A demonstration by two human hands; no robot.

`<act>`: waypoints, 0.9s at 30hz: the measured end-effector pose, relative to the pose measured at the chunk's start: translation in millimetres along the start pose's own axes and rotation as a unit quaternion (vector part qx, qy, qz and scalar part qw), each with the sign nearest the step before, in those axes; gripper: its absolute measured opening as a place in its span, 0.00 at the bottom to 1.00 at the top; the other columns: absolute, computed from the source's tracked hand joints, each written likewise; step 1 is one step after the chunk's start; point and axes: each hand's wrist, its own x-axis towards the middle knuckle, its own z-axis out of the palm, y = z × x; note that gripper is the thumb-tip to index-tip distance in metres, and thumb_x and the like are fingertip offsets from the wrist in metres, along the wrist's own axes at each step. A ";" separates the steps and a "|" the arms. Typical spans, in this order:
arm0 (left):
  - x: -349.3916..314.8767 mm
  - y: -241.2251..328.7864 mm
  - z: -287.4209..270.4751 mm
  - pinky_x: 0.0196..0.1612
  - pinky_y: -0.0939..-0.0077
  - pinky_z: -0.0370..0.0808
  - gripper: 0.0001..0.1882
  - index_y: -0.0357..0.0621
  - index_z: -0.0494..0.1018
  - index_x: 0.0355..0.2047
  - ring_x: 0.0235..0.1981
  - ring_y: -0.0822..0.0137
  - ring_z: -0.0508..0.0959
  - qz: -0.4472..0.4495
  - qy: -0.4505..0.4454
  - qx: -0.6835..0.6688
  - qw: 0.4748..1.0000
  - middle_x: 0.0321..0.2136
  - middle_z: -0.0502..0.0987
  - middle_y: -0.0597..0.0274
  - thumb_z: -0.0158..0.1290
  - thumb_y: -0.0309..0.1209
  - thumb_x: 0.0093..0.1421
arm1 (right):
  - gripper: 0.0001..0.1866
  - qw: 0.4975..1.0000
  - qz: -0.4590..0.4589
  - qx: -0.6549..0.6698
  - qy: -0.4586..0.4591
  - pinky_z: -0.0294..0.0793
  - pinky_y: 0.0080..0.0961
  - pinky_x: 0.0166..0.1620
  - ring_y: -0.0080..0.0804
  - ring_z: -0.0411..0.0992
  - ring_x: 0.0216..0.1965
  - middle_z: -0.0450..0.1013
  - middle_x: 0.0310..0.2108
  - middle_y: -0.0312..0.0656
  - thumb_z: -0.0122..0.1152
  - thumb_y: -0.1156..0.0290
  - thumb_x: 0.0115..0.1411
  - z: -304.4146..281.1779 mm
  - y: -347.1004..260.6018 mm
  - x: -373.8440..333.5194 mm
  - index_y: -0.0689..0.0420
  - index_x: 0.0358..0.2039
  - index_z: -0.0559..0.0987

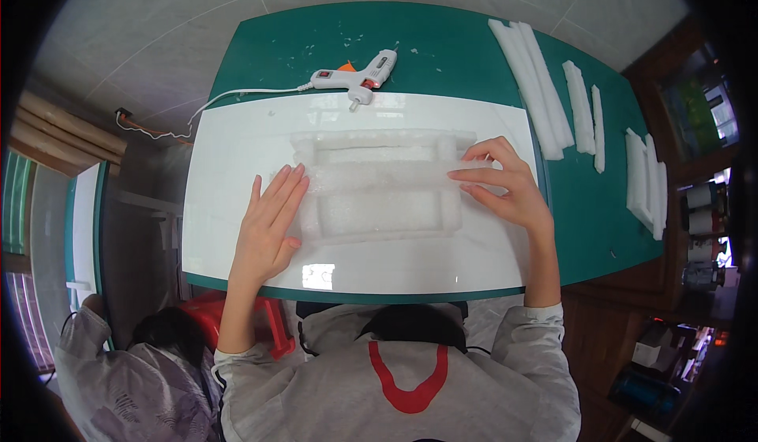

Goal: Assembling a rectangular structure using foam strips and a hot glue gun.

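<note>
A rectangular frame of white foam strips (pixel 309 222) lies on the glossy white board, with a pale sheet inside it. Across its middle runs a white foam strip (pixel 379 175) from one side to the other. My left hand (pixel 272 222) rests at the left side with fingers stretched out, their tips touching the foam near the strip's left end. At the other end, the bent fingers and thumb of my right hand (pixel 505 183) close around the strip's right end. The fingers partly hide that end.
Beyond the foam, a white glue gun (pixel 355 75) lies on the green table (pixel 276 47), its cord trailing left. Loose foam strips (pixel 541 87) lie to the right, with more foam pieces (pixel 643 177) at the far right edge. Another person (pixel 150 387) is at lower left beside a red stool (pixel 272 324).
</note>
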 end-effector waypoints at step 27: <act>-1.8 4.9 10.0 0.56 0.55 0.44 0.30 0.38 0.58 0.50 0.54 0.53 0.56 0.010 0.057 0.003 0.998 0.51 0.59 0.52 0.28 0.49 0.56 | 0.15 0.997 -0.057 -0.048 -0.007 0.59 0.25 0.35 0.32 0.59 0.31 0.64 0.28 0.39 0.58 0.75 0.38 -1.7 0.7 -2.3 0.51 0.31 0.78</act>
